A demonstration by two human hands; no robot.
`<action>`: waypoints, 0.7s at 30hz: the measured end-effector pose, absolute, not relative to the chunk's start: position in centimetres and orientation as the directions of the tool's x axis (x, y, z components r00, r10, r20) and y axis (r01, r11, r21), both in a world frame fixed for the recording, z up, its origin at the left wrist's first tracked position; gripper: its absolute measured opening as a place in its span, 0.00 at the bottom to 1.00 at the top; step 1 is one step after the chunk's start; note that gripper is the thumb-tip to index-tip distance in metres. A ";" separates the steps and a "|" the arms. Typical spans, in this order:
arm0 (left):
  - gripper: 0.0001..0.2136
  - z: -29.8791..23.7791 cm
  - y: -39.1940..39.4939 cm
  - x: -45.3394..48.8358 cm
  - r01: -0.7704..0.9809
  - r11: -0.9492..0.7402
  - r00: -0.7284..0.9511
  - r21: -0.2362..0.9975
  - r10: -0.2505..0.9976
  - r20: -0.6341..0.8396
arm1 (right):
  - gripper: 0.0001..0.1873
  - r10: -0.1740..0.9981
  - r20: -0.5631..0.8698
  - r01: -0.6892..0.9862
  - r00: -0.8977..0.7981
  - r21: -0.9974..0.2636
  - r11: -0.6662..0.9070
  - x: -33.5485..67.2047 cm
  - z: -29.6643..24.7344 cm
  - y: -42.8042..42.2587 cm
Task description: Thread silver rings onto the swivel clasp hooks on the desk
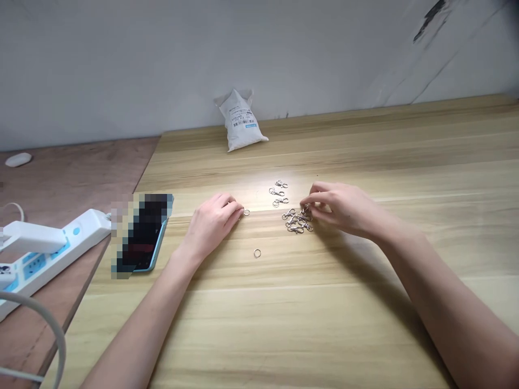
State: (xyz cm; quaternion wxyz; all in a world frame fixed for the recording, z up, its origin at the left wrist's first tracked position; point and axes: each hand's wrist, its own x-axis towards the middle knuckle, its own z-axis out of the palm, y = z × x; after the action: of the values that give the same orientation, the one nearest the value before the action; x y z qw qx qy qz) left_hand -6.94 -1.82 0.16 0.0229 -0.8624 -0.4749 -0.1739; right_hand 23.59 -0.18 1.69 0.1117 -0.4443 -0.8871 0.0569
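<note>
My left hand [213, 220] rests on the wooden table [324, 313], fingers curled, its fingertips pinching a small metal ring [246, 212]. My right hand [343, 208] is closed in a pinch on one clasp at the edge of a pile of metal clasps [297, 220]. Three more clasps [279, 192] lie in a loose row just beyond the pile. A single loose ring [257, 253] lies on the table between my hands, nearer to me.
A white labelled bag [241, 121] leans against the wall at the back. A phone [146, 232] lies at the table's left edge. A white power strip [44, 248] with cables sits on the lower brown surface to the left.
</note>
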 end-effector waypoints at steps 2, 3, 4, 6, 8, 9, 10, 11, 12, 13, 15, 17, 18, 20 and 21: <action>0.10 0.1 -1.9 -6.9 0.813 -0.548 0.475 0.199 0.820 0.320 | 0.11 0.790 0.156 0.766 -0.593 -0.194 0.613 23.5 1.8 -0.2; 0.09 0.2 -1.9 -6.9 0.801 -0.547 0.466 0.241 0.824 0.323 | 0.12 0.781 0.168 0.762 -0.601 -0.173 0.624 23.4 1.7 -0.2; 0.09 0.2 -2.0 -6.8 0.788 -0.546 0.454 0.284 0.827 0.331 | 0.12 0.772 0.179 0.760 -0.609 -0.144 0.633 23.2 1.6 -0.2; 0.07 0.4 -2.2 -6.7 0.754 -0.550 0.433 0.359 0.828 0.357 | 0.13 0.757 0.188 0.758 -0.626 -0.081 0.647 22.8 1.4 -0.1; 0.05 0.5 -2.4 -6.5 0.720 -0.555 0.410 0.418 0.825 0.390 | 0.13 0.756 0.189 0.766 -0.627 -0.027 0.642 22.4 1.2 0.0; 0.05 0.6 -2.5 -6.4 0.702 -0.555 0.397 0.446 0.825 0.402 | 0.13 0.762 0.190 0.775 -0.619 -0.009 0.632 22.1 1.1 0.0; 0.04 0.6 -2.6 -6.3 0.685 -0.553 0.383 0.474 0.828 0.410 | 0.12 0.771 0.190 0.785 -0.608 0.002 0.619 21.9 1.1 0.0; 0.03 0.6 -2.6 -6.2 0.668 -0.550 0.371 0.501 0.830 0.416 | 0.11 0.784 0.187 0.798 -0.592 0.001 0.603 21.6 1.2 0.0; 0.03 0.6 -2.7 -6.1 0.651 -0.548 0.362 0.525 0.832 0.419 | 0.09 0.802 0.178 0.814 -0.570 -0.013 0.581 21.4 1.2 0.0; 0.02 0.5 -2.7 -6.0 0.635 -0.549 0.360 0.543 0.832 0.421 | 0.07 0.824 0.158 0.831 -0.544 -0.040 0.555 21.2 1.3 0.0; 0.02 0.3 -2.8 -5.8 0.612 -0.561 0.367 0.557 0.825 0.429 | 0.04 0.870 0.095 0.862 -0.484 -0.121 0.493 20.8 1.5 0.0; 0.03 0.2 -2.9 -5.5 0.604 -0.578 0.377 0.549 0.814 0.442 | 0.03 0.891 0.030 0.871 -0.454 -0.198 0.450 20.5 1.6 0.0; 0.03 0.2 -3.0 -5.4 0.602 -0.583 0.377 0.545 0.810 0.449 | 0.04 0.891 0.011 0.867 -0.453 -0.227 0.444 20.4 1.6 0.1; 0.03 0.1 -3.1 -5.2 0.603 -0.580 0.363 0.547 0.810 0.460 | 0.05 0.887 0.002 0.854 -0.463 -0.268 0.446 20.3 1.6 0.1; 0.03 0.0 -3.1 -5.1 0.605 -0.574 0.353 0.552 0.815 0.460 | 0.06 0.884 0.004 0.848 -0.467 -0.283 0.449 20.3 1.5 0.1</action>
State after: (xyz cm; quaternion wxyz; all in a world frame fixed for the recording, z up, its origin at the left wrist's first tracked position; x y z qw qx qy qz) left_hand -5.13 -3.13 0.04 -0.1448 -0.8097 -0.4384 -0.3623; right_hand 20.31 0.07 1.53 0.0753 -0.5107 -0.8478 0.1214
